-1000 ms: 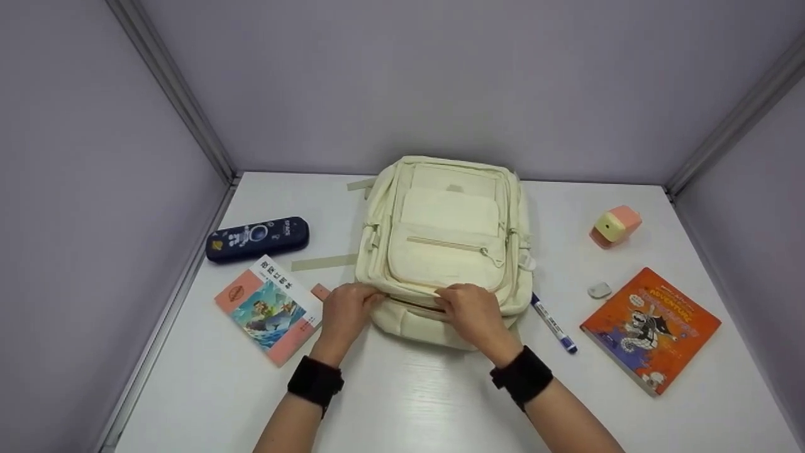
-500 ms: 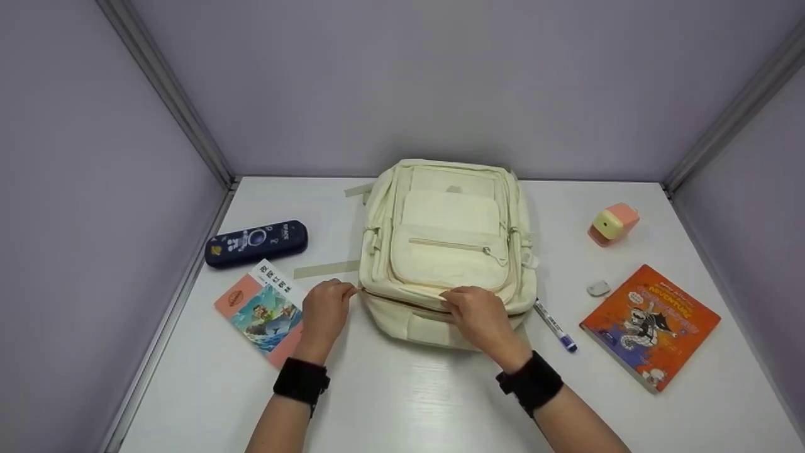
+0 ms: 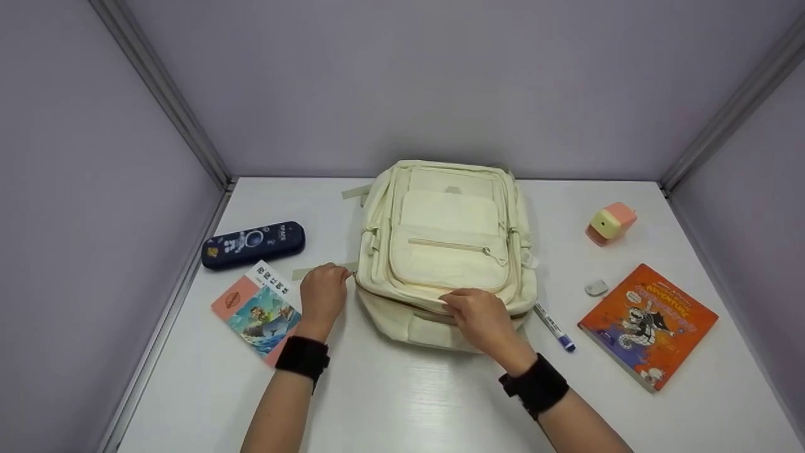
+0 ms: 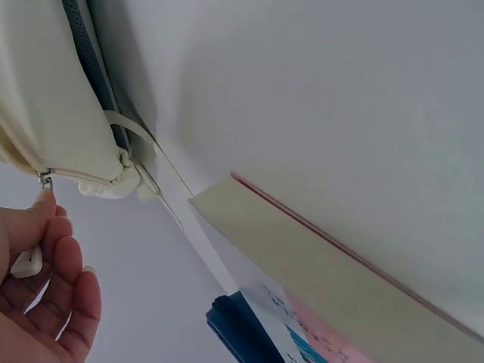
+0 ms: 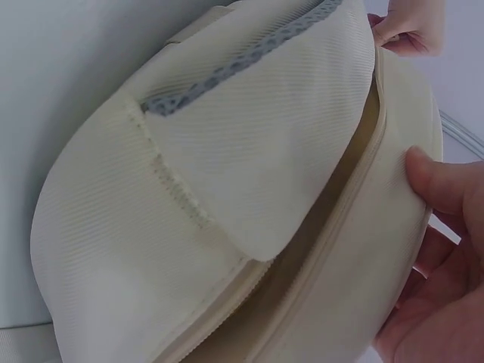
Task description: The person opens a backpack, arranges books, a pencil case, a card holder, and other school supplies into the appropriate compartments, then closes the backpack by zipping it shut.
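Observation:
A cream backpack (image 3: 449,251) lies on the white table with its front pockets facing up. At its near left corner my left hand (image 3: 323,299) pinches a zipper pull (image 4: 47,181) between thumb and forefinger; the pull's light tab hangs inside the curled fingers in the left wrist view. My right hand (image 3: 483,321) grips the upper edge of the near-side opening, thumb on top and fingers beneath. The zipper opening (image 5: 302,249) gapes between the two hands, showing a tan inside in the right wrist view.
Left of the bag lie a dark blue pencil case (image 3: 253,245) and a pink-and-blue book (image 3: 261,314). To the right are a marker (image 3: 555,327), a white eraser (image 3: 596,288), a pink-and-yellow pencil sharpener (image 3: 611,224) and an orange book (image 3: 649,327). Grey-lilac panels wall the table.
My left hand has drawn the zipper pull leftward and round the bag's near left corner, so the opening is longer. My right hand keeps its hold and has shifted slightly right.

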A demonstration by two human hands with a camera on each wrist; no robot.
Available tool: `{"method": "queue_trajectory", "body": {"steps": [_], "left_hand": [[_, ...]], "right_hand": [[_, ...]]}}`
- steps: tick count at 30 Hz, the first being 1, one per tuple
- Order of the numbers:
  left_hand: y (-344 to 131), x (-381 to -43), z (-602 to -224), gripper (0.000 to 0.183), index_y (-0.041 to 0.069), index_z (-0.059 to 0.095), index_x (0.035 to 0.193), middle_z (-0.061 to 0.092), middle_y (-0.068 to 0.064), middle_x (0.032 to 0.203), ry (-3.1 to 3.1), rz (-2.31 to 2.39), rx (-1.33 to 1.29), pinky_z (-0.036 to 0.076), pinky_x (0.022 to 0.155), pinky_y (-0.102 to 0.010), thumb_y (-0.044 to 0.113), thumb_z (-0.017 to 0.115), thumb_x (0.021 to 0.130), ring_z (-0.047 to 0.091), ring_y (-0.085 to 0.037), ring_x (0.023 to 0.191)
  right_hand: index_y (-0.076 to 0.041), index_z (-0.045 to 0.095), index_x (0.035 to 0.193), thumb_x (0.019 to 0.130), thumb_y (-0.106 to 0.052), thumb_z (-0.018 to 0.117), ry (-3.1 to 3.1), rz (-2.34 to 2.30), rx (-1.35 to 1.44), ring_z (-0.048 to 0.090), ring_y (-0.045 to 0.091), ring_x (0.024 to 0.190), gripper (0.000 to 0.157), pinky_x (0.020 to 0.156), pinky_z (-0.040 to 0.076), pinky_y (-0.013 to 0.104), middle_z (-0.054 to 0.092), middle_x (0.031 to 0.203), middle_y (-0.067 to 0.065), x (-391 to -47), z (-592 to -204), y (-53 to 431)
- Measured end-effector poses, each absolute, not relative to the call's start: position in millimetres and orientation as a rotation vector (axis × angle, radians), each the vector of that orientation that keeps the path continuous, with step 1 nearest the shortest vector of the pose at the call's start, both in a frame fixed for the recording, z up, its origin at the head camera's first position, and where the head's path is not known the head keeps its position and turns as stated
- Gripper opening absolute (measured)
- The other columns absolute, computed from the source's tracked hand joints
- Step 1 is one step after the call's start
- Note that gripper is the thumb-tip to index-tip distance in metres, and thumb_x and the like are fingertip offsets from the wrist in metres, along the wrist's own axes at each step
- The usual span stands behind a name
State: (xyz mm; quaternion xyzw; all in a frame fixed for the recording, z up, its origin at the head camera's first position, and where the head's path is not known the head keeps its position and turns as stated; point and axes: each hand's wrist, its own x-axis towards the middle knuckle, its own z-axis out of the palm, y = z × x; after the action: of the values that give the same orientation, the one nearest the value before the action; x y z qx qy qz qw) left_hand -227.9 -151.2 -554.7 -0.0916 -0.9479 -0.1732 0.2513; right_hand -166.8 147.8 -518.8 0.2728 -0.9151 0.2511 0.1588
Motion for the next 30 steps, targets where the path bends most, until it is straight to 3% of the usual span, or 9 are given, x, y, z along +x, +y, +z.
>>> {"method": "queue_trajectory", "body": {"steps": [16,30], "left_hand": [[-146,-274,-554,0.016,0.002,0.075,0.074,0.062,-0.013,0.065,-2.652,-0.318,-0.310,0.052,0.058,-0.047,0.014,0.077,0.084,0.063,-0.035,0.061],[-145,-293,-560,0.028,0.003,0.067,0.063,0.061,-0.013,0.063,-2.694,-0.461,-0.255,0.049,0.056,-0.049,0.010,0.066,0.090,0.063,-0.037,0.062]], "right_hand": [[-0.009,0.078,0.099,0.087,-0.006,0.074,-2.587,0.755,0.850,0.070,0.020,0.084,0.013,0.073,0.056,0.034,0.073,0.094,0.004,-167,-517,154],[-0.008,0.077,0.101,0.087,-0.001,0.073,-2.534,0.800,0.937,0.070,0.020,0.088,0.016,0.073,0.056,0.032,0.072,0.098,0.005,-163,-521,162]]}}
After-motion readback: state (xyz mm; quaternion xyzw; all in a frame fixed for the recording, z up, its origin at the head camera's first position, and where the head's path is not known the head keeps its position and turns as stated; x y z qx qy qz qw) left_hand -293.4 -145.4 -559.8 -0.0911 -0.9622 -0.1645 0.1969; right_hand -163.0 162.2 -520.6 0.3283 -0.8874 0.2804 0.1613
